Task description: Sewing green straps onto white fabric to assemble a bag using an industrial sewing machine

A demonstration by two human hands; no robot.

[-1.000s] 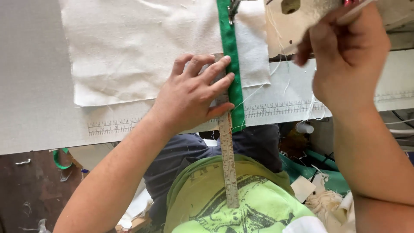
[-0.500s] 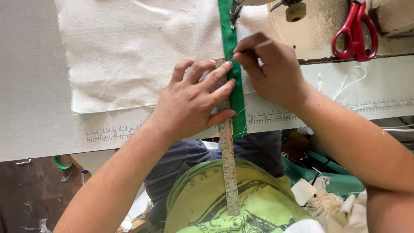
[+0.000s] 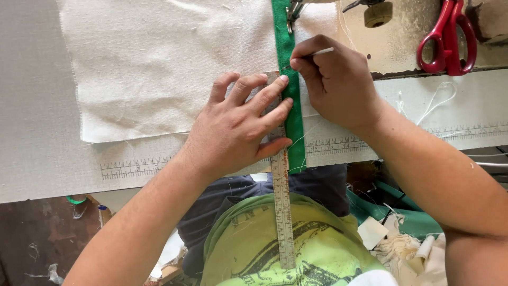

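Chalk sliver (image 3: 321,52) now pinched in the right hand (image 3: 333,79), which earlier hovered upper right, marking the green strip (image 3: 290,100) at centre. Left hand (image 3: 238,124), fingers spread, presses the ruler (image 3: 283,212). Cream cloth (image 3: 159,58) leaves open table (image 3: 32,106) at left.

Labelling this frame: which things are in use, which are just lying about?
In use: left hand pressing ruler and cream cloth; right hand holding thin white marker at green strip.
Lying about: red scissors; fabric scraps.
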